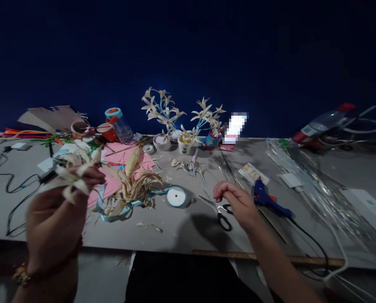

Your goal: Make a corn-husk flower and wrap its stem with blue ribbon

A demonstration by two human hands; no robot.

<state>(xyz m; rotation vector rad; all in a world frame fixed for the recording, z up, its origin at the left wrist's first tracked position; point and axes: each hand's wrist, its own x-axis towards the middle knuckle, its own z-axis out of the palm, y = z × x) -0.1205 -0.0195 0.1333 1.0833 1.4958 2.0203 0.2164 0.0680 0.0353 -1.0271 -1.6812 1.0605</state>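
My left hand (57, 214), raised over the left side of the table, pinches a pale husk flower (72, 183) with narrow petals. On the right, my right hand (234, 200) has its fingers curled in; whatever they hold, if anything, is hidden. Just below it lie scissors (221, 212) with black handles, their blades pointing left. I cannot tell whether the hand touches them. Between my hands is a roll of light blue ribbon (176, 196), beside a heap of dried corn husks (133, 187).
Husk flowers on blue stems (165, 109) stand in small cups (185, 145) at the back. A blue glue gun (268, 200) with a black cord lies at right, near clear plastic-wrapped sticks (320, 198). Pink paper (112, 185) is under the husks. A bottle (322, 124) leans back right.
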